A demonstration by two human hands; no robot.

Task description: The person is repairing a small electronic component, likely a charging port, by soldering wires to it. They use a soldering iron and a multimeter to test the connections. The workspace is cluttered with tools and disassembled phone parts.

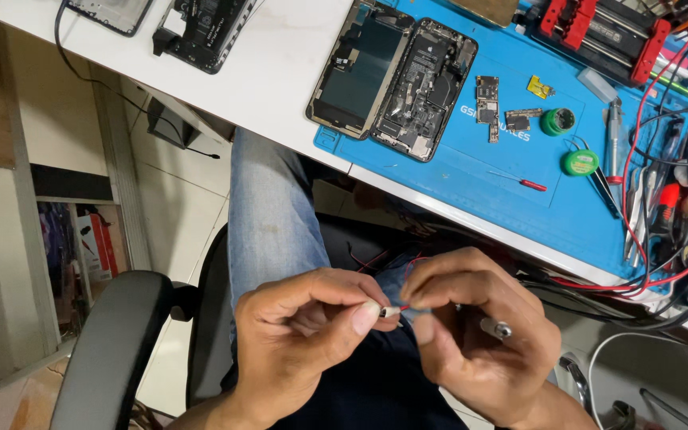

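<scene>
My left hand and my right hand meet over my lap, below the table edge. Thumb and forefinger of my left hand pinch a small connector tip on thin red and black wires. My right hand's fingertips close on the same tip from the other side. A thin silver tool also rests in my right palm. On the blue work mat above lies an opened phone, its screen half beside its body half.
On the mat are small circuit boards, two green reels, a red screwdriver, tweezers and a red clamp. Red and black cables tangle at the right. Another opened device lies on the white table. A chair armrest is at left.
</scene>
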